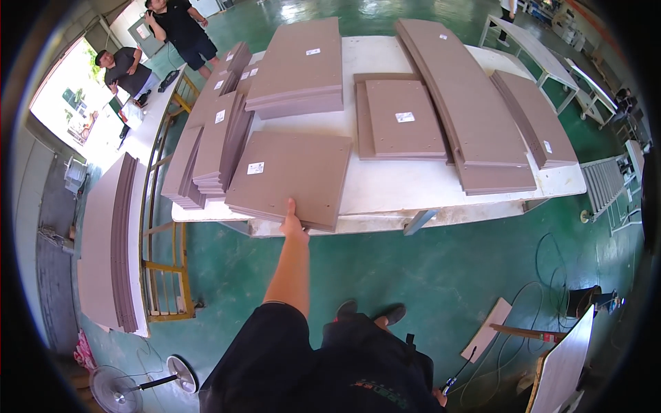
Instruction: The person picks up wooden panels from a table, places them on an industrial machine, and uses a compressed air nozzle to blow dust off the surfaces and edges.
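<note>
My left hand [292, 224] grips the near edge of a brown panel [292, 172], its thumb on top and its other fingers hidden below. The panel has a white label and small holes, and lies at the table's front edge with at least one more board under it. Low in the view, my right hand [439, 396] is mostly hidden beside my dark clothing. It is closed around a slim wand-like tool [451, 383] with a dark tip, held away from the boards.
The white table [385, 189] bears stacks of brown boards, including long boards [468, 96] and smaller panels [403, 117]. A bench with more boards [107, 248] stands left. Two people [182, 31] are far left. Hoses [540, 296] and a loose board [486, 329] lie on the floor; a fan [117, 389] stands lower left.
</note>
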Available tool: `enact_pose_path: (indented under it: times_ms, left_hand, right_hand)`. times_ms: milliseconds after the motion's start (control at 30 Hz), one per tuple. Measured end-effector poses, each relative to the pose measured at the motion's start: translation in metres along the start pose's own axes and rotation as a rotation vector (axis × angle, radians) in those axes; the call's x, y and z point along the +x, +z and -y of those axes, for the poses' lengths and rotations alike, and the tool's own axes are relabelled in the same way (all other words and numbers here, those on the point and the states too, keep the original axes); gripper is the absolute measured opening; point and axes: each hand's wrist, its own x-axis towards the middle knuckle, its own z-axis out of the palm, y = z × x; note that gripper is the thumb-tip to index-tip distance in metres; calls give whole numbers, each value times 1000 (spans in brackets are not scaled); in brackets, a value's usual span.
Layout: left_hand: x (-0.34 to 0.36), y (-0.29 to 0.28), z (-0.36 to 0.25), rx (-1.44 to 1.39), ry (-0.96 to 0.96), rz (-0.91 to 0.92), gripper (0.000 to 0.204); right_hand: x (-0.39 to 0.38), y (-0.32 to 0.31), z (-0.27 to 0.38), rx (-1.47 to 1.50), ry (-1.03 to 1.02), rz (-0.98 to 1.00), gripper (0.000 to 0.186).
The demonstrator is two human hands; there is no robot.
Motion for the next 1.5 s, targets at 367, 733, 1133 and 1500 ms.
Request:
enact_pose_path:
  times_ms: [367, 733, 1133, 1500]
  left_hand:
    - [-30, -117, -9, -234, -42, 491, 58]
    - [-55, -148, -28, -81, -25, 374, 63]
    - [-114, -213, -34, -121, 18, 733, 72]
    - [-125, -192, -70, 253, 80, 716, 83]
  right_hand:
    - [-152, 49, 80, 18, 15, 88, 28]
    - [-228, 109, 210, 99, -68, 132, 17]
    - [-239, 239, 411, 228, -355, 661, 32]
    - [-231, 254, 422, 243, -366, 1177, 67]
